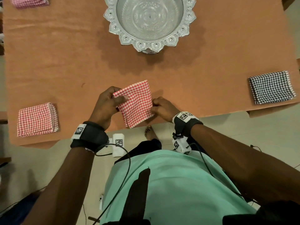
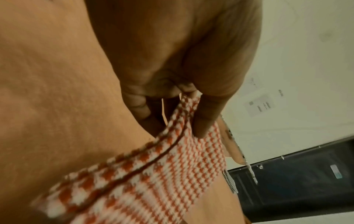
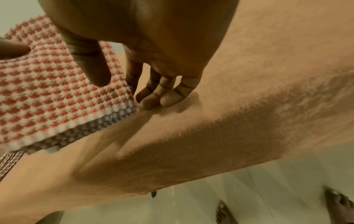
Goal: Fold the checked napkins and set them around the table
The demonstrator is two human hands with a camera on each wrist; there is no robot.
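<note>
The red checked napkin lies between my hands at the near edge of the table, its long side slanting away from me. My left hand pinches its far left corner; my right hand pinches the near right edge, thumb on top. Both are equally close.
</note>
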